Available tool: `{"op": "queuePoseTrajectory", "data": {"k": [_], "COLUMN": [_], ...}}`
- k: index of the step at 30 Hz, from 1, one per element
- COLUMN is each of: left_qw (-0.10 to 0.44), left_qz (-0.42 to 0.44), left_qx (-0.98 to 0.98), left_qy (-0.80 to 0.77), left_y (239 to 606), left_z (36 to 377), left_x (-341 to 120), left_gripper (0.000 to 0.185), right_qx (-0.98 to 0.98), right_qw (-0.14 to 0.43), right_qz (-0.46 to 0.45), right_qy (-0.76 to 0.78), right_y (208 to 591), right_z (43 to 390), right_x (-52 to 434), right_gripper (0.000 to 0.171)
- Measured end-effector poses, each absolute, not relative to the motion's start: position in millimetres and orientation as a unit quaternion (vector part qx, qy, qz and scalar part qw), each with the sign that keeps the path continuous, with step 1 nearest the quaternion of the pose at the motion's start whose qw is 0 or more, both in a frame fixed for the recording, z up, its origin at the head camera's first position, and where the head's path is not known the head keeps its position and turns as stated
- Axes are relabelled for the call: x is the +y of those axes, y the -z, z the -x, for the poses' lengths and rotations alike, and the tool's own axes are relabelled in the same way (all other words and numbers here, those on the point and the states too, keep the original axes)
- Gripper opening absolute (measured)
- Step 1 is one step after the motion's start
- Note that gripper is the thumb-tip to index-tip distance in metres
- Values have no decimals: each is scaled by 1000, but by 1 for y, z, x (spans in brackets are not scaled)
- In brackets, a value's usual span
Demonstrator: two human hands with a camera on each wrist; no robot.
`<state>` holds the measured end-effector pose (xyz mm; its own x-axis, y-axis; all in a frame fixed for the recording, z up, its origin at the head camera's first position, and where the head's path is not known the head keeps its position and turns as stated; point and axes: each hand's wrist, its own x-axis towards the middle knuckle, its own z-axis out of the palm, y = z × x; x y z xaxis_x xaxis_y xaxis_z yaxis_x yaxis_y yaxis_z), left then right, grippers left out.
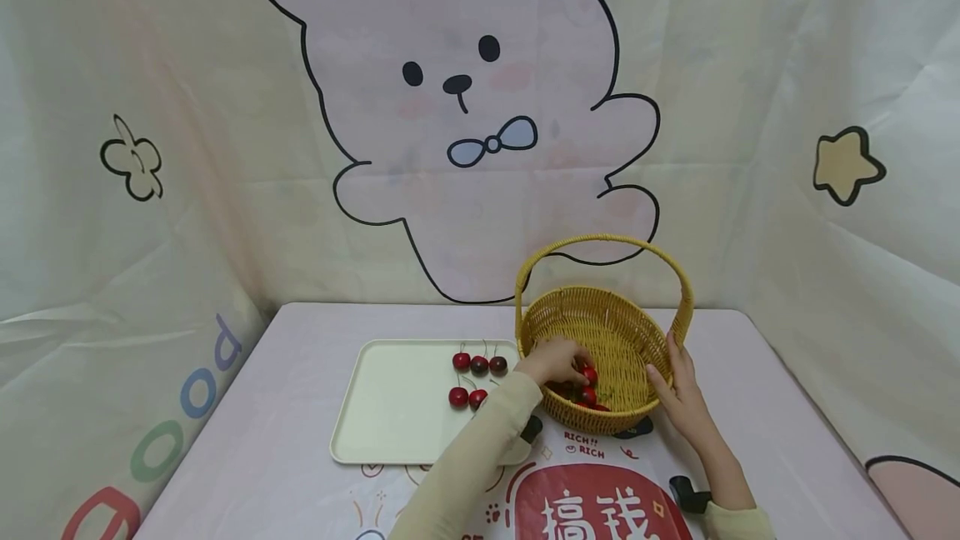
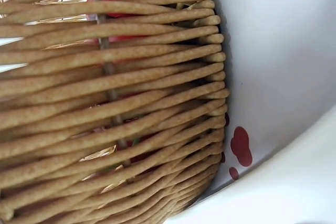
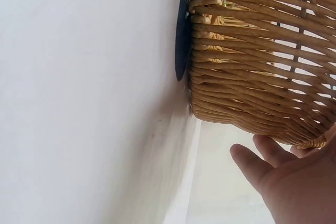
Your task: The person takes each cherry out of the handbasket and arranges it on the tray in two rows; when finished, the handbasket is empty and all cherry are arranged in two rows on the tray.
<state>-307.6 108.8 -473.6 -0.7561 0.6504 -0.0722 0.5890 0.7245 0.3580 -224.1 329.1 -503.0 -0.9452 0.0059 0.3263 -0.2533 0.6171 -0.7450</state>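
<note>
A yellow woven basket [image 1: 618,340] with a tall arched handle stands on the table, and several red cherries [image 1: 587,396] lie low in its left front part. Reaching in over the left rim, my left hand [image 1: 557,359] has its fingers bent around a cherry [image 1: 591,376], partly covering it. At the right side, my right hand [image 1: 681,386] holds the basket rim near the handle's foot, thumb toward the inside. The right wrist view shows the fingers [image 3: 257,163] against the woven wall [image 3: 247,77]. Only basket weave [image 2: 115,93] with red behind it fills the left wrist view; the left hand is hidden there.
Left of the basket lies a cream tray [image 1: 397,398] with several stemmed cherries [image 1: 461,362] in two rows at its right side; my left sleeve [image 1: 480,457] hides part of it. The table [image 1: 292,373] carries red printed lettering in front. A cartoon-printed cloth [image 1: 720,215] hangs behind.
</note>
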Motion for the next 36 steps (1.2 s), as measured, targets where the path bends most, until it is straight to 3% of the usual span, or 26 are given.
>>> {"op": "queuePoseTrajectory", "data": {"k": [8, 26, 36], "left_qw": [79, -53, -38], "left_qz": [-343, -387, -398], "left_qx": [920, 899, 868], "left_qy": [-174, -197, -294], "left_y": [473, 474, 476], "left_z": [306, 298, 288], "left_x": [108, 104, 101], "left_gripper": [27, 33, 34], "right_qx": [-890, -889, -888], "right_qw": [149, 141, 151], "right_qz": [-67, -65, -68], "right_qy": [-427, -431, -429], "right_y": [502, 502, 503], "right_z": [223, 222, 222], "right_x": [329, 328, 328], "right_gripper": [71, 70, 70]}}
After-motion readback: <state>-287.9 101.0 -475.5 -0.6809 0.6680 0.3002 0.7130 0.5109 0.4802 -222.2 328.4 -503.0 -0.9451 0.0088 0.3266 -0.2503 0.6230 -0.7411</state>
